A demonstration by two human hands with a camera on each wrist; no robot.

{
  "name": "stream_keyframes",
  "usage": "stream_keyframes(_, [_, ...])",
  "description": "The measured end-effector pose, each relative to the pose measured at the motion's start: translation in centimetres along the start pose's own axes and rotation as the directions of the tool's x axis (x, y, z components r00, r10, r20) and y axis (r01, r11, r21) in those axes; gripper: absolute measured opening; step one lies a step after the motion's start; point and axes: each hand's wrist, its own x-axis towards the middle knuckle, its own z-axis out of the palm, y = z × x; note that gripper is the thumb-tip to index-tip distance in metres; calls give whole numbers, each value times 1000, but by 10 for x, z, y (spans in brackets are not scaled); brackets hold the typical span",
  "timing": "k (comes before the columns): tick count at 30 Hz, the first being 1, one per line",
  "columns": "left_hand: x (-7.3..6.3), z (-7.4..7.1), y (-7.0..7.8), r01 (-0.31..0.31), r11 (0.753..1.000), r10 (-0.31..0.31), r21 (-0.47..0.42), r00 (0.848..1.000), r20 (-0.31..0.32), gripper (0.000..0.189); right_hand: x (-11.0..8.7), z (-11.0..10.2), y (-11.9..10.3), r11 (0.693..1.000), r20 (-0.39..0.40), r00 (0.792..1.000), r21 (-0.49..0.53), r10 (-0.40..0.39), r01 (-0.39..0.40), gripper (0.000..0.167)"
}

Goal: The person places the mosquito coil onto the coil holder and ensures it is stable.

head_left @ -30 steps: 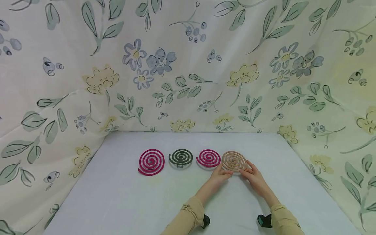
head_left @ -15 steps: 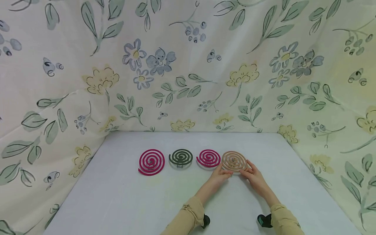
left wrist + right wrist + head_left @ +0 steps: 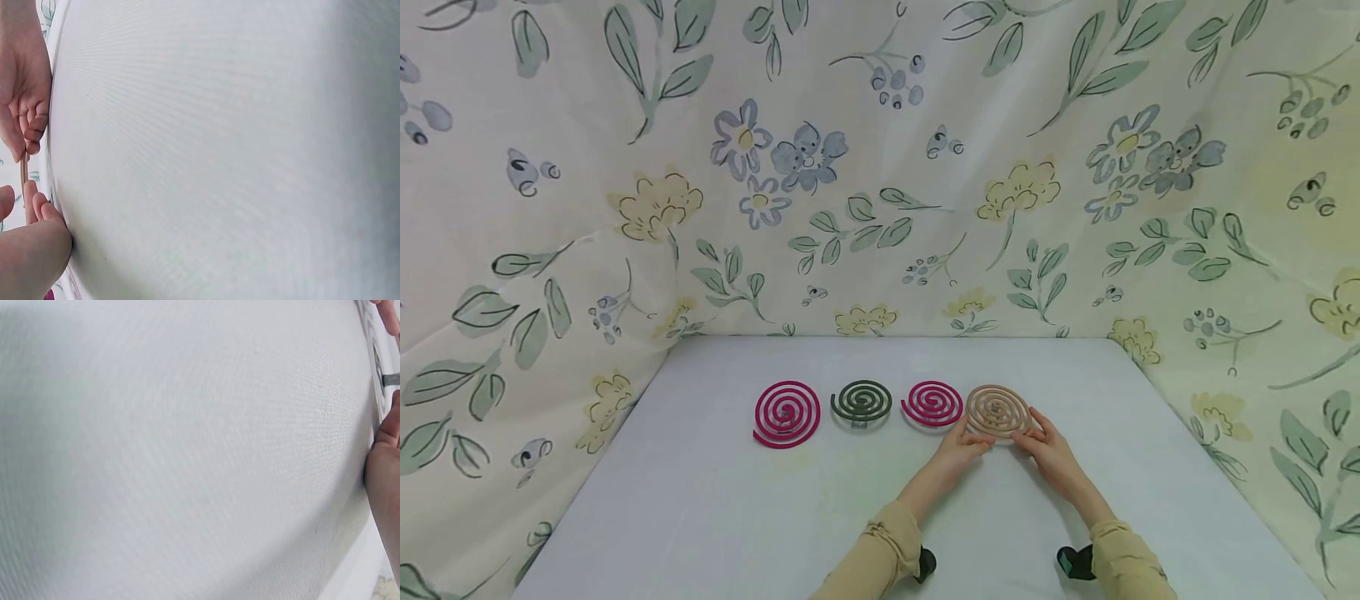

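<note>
A beige spiral mosquito coil (image 3: 997, 387) stands slightly raised at the right end of a row of coils in the head view. My left hand (image 3: 958, 450) holds its near left rim between thumb and fingers. At the near right rim, my right hand (image 3: 1051, 454) pinches the same coil. The left wrist view catches the thin coil edge (image 3: 24, 170) side-on, between the right hand above and the left hand (image 3: 44, 240) below. Only part of the right hand (image 3: 389, 428) shows in the right wrist view, at the right border.
Left of the beige coil sit a pink coil (image 3: 932, 382), a dark green coil (image 3: 862, 382) and a larger magenta coil (image 3: 787, 384). A small stand (image 3: 859, 424) shows under the green one. Floral cloth (image 3: 880, 183) hangs behind the white table (image 3: 737, 517).
</note>
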Motion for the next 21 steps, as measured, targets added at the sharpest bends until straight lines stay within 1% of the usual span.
stream_keyframes(6, [0, 0, 1, 5, 1000, -5, -11, 1000, -5, 67, 0, 0, 0, 1000, 1, 1000, -1, 1, -1, 81])
stream_keyframes(12, [0, -1, 1, 6, 1000, -6, 7, 1000, 2, 67, 0, 0, 0, 1000, -4, 1000, -23, 2, -2, 81])
stream_keyframes(19, [1, -1, -1, 15, 1000, -15, -4, 1000, 0, 68, 1, -1, 1, 999, -10, 1000, -46, -2, 1, 81])
stream_keyframes(21, [0, -1, 0, 12, 1000, -12, 7, 1000, 0, 68, 1, -1, 1, 999, -10, 1000, -51, -3, 2, 82])
